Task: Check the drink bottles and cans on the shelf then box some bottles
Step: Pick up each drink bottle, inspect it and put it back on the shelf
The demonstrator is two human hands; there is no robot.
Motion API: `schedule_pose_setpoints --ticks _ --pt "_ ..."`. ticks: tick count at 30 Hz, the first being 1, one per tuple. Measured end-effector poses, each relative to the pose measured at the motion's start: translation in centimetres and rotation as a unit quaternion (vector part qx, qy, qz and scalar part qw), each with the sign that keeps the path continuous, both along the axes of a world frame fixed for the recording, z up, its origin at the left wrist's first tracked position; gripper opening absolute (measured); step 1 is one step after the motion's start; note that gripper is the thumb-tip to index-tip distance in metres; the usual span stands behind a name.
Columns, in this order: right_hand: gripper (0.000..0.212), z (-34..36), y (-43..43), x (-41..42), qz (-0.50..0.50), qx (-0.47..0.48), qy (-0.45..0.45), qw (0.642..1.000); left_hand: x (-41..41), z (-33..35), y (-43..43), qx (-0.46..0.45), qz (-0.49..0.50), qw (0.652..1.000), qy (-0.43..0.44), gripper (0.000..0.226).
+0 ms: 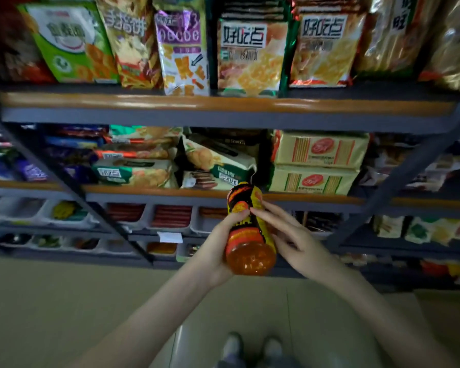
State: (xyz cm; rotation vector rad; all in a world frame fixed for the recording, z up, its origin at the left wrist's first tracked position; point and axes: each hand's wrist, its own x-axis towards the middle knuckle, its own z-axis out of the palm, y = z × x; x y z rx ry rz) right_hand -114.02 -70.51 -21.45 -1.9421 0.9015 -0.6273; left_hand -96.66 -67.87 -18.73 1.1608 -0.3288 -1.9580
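An orange drink bottle [247, 235] with a red, yellow and black label is held in front of the shelves, its bottom toward me and its top pointing away. My left hand [218, 245] grips it from the left, thumb across the label. My right hand [290, 235] lies along the right side with straight fingers touching the label. The cap end is hidden behind the bottle's body.
A grey metal shelf rack [223, 115] with orange edge strips stands ahead, filled with snack bags [252, 54], cracker packs [319, 166] and low trays of small goods [170, 219]. Beige floor lies below, with my shoes [250, 349] at the bottom.
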Motion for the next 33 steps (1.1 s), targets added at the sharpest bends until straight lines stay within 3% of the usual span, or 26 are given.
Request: schedule_pose_setpoints --ticks 4,7,9,11,14,16,18,20,21,22,25,27,29,31,33 --pt "0.082 -0.4 0.5 1.6 0.059 -0.025 0.046 0.997 1.9 -0.9 0.8 0.028 0.043 0.998 0.041 0.058" --pt "0.093 -0.7 0.7 3.3 0.067 -0.047 0.045 0.996 2.7 -1.3 1.1 0.027 0.049 0.996 0.075 0.051" --pt "0.089 -0.7 0.4 4.5 0.046 -0.051 0.012 0.998 3.0 -1.4 1.4 0.016 0.034 0.995 0.091 0.045" --pt "0.082 -0.4 0.1 5.2 0.023 -0.049 -0.005 0.999 3.4 -1.5 1.4 0.005 -0.004 0.997 0.083 0.056" --pt "0.079 0.4 0.0 5.4 -0.023 -0.076 -0.001 0.997 4.7 -1.5 1.2 0.003 -0.151 0.987 -0.047 0.095" --pt "0.077 1.1 0.0 5.6 -0.084 -0.059 -0.018 0.995 5.6 -1.0 1.3 -0.020 -0.238 0.947 -0.216 0.112" --pt "0.061 1.6 -0.3 5.9 -0.144 0.004 -0.048 0.988 6.2 -0.6 1.6 -0.103 -0.251 0.868 -0.416 0.101" --pt "0.040 1.8 -0.9 5.9 -0.178 0.093 -0.097 0.975 7.1 -1.1 1.6 -0.210 -0.214 0.783 -0.545 0.065" --pt "0.032 2.0 -1.1 5.9 -0.189 0.132 -0.121 0.965 7.3 -1.3 1.6 -0.246 -0.198 0.782 -0.538 0.045" --pt "0.028 2.2 -1.3 5.8 -0.198 0.162 -0.143 0.956 7.3 -1.5 1.6 -0.278 -0.197 0.793 -0.505 0.042" --pt "0.038 3.0 -2.0 5.7 -0.210 0.225 -0.204 0.929 6.2 -1.7 1.2 -0.326 -0.197 0.813 -0.440 0.076" --pt "0.049 3.2 -2.7 5.4 -0.195 0.250 -0.210 0.925 5.4 -1.7 0.6 -0.315 -0.154 0.834 -0.427 0.079" --pt "0.060 3.0 -3.4 4.7 -0.162 0.268 -0.183 0.932 4.7 -1.5 0.1 -0.278 -0.123 0.879 -0.367 0.077" --pt "0.069 2.6 -3.9 4.0 -0.136 0.248 -0.135 0.950 4.6 -1.3 -0.3 -0.222 -0.104 0.924 -0.294 0.067" --pt "0.077 2.5 -3.9 3.0 -0.103 0.132 -0.071 0.983 4.6 -0.7 -0.5 -0.185 -0.100 0.946 -0.247 0.053"
